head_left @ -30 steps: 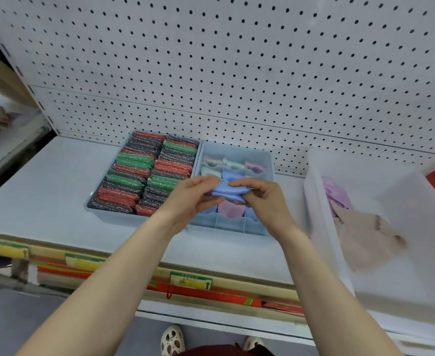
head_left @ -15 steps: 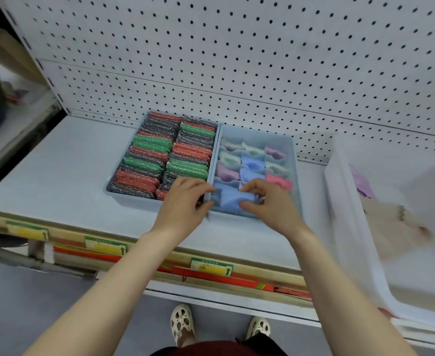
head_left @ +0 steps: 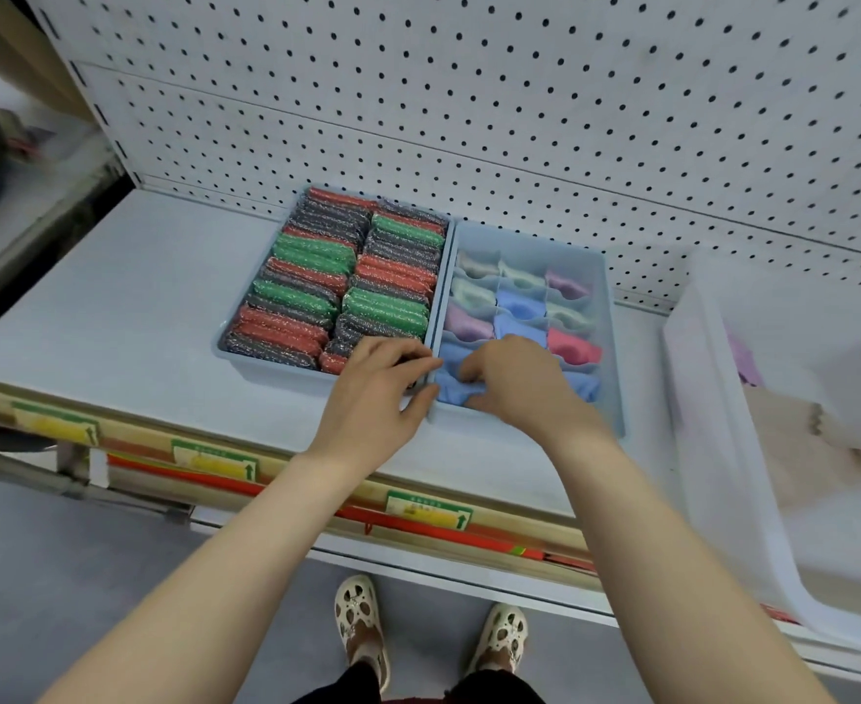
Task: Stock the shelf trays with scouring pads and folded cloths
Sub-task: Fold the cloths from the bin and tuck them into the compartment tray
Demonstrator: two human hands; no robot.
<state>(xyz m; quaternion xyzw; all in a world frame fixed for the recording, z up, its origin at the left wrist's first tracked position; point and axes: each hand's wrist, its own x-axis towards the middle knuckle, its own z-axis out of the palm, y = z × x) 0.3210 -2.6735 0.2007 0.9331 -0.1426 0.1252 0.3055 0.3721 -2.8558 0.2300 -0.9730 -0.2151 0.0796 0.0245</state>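
Two pale blue trays stand side by side on the shelf. The left tray [head_left: 271,362] is packed with red, green and grey scouring pads [head_left: 367,276]. The right tray [head_left: 606,317] has a grid of cells with folded cloths in pale, purple, blue and pink. My right hand [head_left: 519,383] presses a blue folded cloth [head_left: 456,391] into the near left cell. My left hand [head_left: 382,393] grips the near left corner of that tray, thumb on its front wall.
A large translucent white bin [head_left: 723,449] at the right holds a beige cloth [head_left: 804,449] and a purple cloth [head_left: 743,358]. White pegboard [head_left: 469,94] backs the shelf. Price labels [head_left: 428,509] line the shelf's front edge. My shoes show below.
The blue cloth went from mid-air above the tray down into the near left cell. My left hand let go of it and moved onto the tray's corner.
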